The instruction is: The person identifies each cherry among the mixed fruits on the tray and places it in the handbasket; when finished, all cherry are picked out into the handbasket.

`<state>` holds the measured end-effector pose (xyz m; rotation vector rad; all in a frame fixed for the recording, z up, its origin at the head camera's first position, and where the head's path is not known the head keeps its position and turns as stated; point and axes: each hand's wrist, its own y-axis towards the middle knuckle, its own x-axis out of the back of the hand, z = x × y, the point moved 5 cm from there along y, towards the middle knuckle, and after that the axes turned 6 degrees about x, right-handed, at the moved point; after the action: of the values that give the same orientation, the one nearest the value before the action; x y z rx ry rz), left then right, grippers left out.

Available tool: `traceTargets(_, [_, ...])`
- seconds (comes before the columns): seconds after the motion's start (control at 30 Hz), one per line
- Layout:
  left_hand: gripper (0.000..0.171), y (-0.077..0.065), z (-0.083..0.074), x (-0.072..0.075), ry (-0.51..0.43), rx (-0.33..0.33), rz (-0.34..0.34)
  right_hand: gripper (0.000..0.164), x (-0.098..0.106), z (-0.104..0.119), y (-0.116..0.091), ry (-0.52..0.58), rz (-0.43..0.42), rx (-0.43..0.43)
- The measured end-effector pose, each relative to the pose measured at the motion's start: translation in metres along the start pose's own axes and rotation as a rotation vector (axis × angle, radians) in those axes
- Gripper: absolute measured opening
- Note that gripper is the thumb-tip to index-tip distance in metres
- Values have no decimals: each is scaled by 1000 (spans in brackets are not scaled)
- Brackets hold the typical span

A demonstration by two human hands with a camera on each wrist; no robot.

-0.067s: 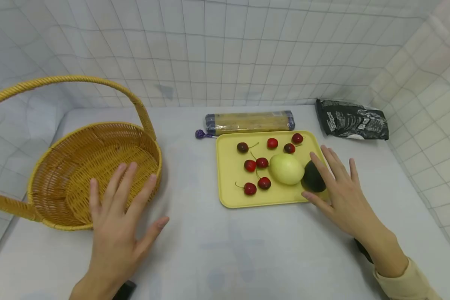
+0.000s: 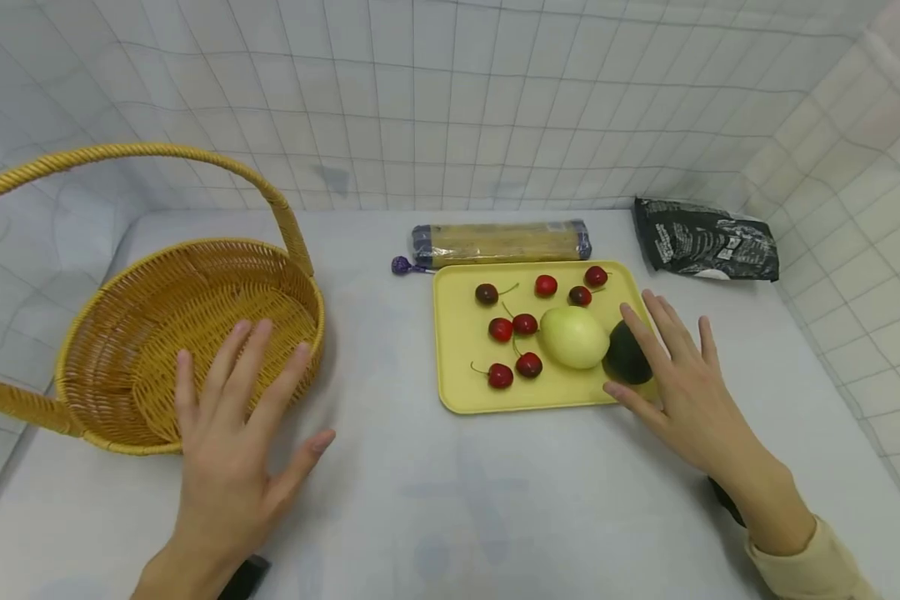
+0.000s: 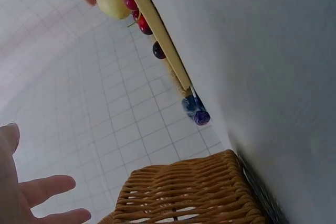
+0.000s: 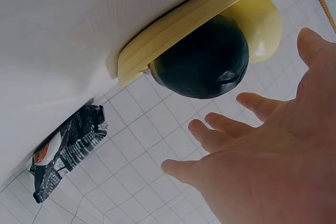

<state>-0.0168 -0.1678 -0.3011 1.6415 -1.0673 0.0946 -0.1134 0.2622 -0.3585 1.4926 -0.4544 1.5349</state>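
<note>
Well, barely a flicker between an instant ago and now: in the head view the left hand (image 2: 228, 462) and the round yellow-brown woven wicker basket (image 2: 116, 321) with its tall arched handle both sit a shade higher, while the right hand (image 2: 682, 396) stays put, so I'd judge that nothing has been taken up or set down. Both hands are spread wide, fingers fanned and nearly straight, thumbs out, and neither has hold of anything. Just ahead of the left fingers lies that basket, with the fingertips showing over its near rim; the left wrist view has them apart from it. Over on the right, just beyond the fingertips and with a gap in the wrist view, comes the dark green, nearly black round fruit (image 2: 627, 357), then, further inward, the smooth pale yellow-green oval fruit (image 2: 573, 337) beside it. Between the hands, ahead of them, both share the flat yellow rectangular tray (image 2: 461, 342) with glossy dark-red cherries (image 2: 528, 366). Past the tray, farther from both hands, there's a long clear-wrapped pack with dark ends (image 2: 502, 242) and a purple-wrapped lollipop (image 2: 401, 265); ahead of the right hand, well apart, lies a crumpled black printed pouch (image 2: 708, 242)
</note>
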Motion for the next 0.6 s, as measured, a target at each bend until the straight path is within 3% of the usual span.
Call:
traceTargets(0.17, [57,9,-2,7,-66,-72,-169,96,3,3,0,11,-20,-8])
traceTargets(0.37, [50,21,0,25,-130,-129,-471,95,5,7,5,27,-48,9])
traceTargets(0.5, [46,25,11,43,-125,-133,-676,95,5,13,14,27,-62,39])
traceTargets(0.6, [42,21,21,53,-98,-138,-757,93,7,18,22,20,-59,69])
